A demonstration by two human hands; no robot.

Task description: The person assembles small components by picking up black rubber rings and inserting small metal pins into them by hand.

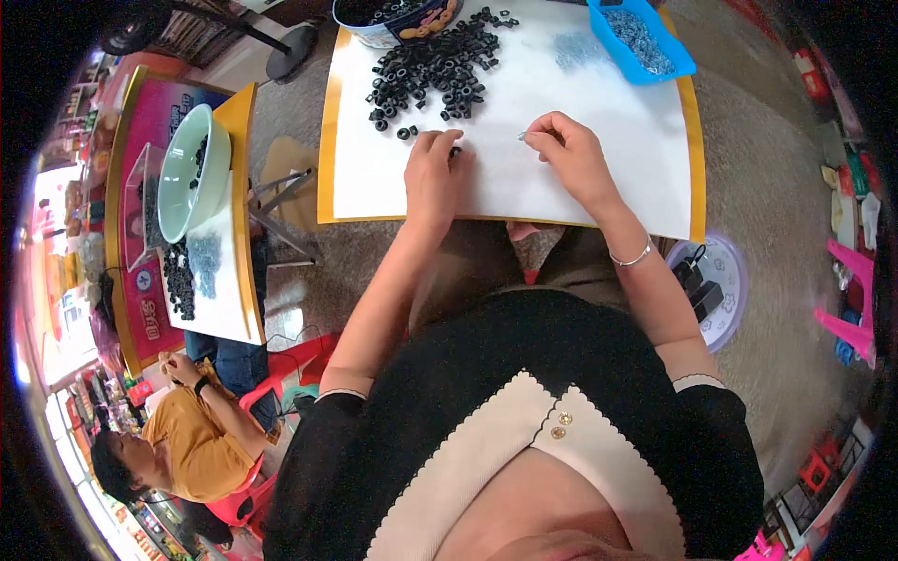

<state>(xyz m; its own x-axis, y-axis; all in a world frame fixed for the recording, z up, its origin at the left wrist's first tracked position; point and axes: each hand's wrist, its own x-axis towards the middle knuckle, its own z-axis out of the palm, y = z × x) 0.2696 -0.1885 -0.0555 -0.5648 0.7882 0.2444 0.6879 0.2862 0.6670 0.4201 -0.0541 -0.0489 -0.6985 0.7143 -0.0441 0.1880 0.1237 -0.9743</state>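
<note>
Just in front of the heap of small black ring-shaped pieces, my left hand rests low over the white tabletop. Its fingers are curled, and one small black piece shows between the thumb and forefinger. My right hand is to the right of it, thumb and forefinger pinched together. A tiny pale, see-through piece sticks out leftward from that pinch. A gap of tabletop separates the two hands.
A blue tray of small clear pieces sits at the far right, beside loose clear pieces. A tub of black pieces stands far left. Another person sits left by a second table with a green basin. A lilac basin is at right.
</note>
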